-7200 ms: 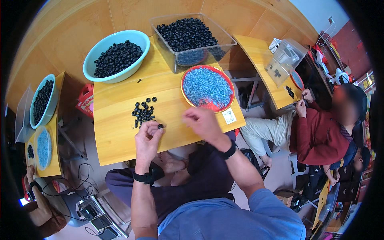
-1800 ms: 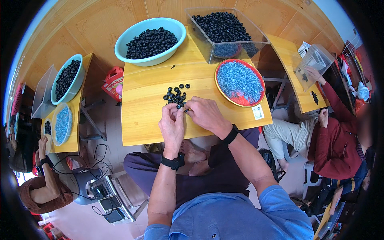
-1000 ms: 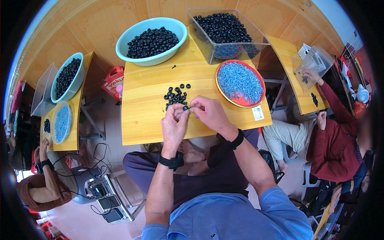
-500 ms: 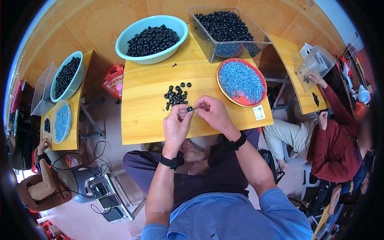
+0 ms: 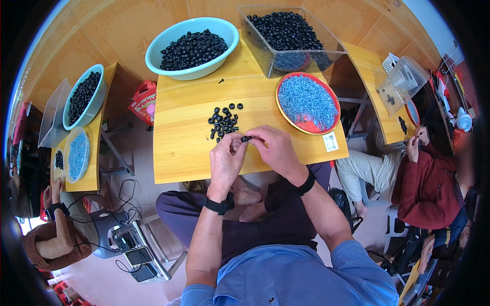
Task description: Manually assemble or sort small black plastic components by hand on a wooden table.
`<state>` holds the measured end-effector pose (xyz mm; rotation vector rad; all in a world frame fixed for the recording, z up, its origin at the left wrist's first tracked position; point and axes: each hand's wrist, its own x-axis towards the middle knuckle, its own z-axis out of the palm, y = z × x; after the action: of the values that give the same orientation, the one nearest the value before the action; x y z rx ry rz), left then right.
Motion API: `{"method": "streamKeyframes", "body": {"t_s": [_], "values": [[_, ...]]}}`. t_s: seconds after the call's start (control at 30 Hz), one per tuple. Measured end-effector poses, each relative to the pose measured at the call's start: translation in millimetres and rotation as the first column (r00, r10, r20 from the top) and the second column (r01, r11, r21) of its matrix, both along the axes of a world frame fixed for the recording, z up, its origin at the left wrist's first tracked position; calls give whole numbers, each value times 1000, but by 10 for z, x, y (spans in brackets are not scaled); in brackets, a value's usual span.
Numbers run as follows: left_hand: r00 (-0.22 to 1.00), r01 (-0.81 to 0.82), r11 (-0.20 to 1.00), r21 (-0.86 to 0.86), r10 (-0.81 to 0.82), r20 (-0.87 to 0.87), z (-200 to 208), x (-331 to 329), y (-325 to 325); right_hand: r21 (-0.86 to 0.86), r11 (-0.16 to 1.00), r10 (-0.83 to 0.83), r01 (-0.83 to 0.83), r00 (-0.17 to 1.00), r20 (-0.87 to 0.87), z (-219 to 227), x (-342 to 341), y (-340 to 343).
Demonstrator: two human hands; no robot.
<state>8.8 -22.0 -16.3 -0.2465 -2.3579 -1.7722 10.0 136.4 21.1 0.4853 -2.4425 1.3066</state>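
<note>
Over the near part of the yellow table (image 5: 189,153), my left hand (image 5: 227,157) and my right hand (image 5: 277,153) meet. Both are closed, pinching one small black round piece (image 5: 246,138) between thumbs and fingers. The piece is turned on its side. Whether anything is inside it is too small to tell. Just beyond my left fingertips lies a loose group of black round pieces (image 5: 225,110), some showing a centre hole. Right of my hands stands a red plate with a yellow rim (image 5: 278,104), heaped with small bluish metallic parts (image 5: 306,99).
A pale blue basin (image 5: 153,53) and a clear plastic bin (image 5: 339,51), both full of black pieces, stand along the far edge. A tiny dark part (image 5: 221,80) lies nearer. People work at side tables left and right. A metal stool (image 5: 148,245) with cables stands lower left.
The black piece has turned from hole-up to sideways, and my right fingers have closed in on it. At the right table, the other person's hand has withdrawn from the clear bin.
</note>
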Motion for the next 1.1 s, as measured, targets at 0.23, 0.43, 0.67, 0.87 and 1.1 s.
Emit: {"method": "streamKeyframes", "body": {"t_s": [0.23,0.43,0.67,0.87,1.1], "values": [[999,27,1000,-9,-27,26,26,4,-9,50,999,4,-2,999,-43,-60,1,38],[998,38,999,-2,-38,53,54,9,-10,44,997,-56,57,998,-26,-29,19,54],[998,38,999,5,-38,43,6,0,-6,134,991,23,-5,991,-133,-67,6,44],[997,51,999,-12,-50,64,33,6,-17,101,995,23,-11,993,-118,-92,0,26],[996,74,997,34,-75,44,-12,-10,-31,6,1000,-8,8,1000,-21,-72,-2,42]]}}
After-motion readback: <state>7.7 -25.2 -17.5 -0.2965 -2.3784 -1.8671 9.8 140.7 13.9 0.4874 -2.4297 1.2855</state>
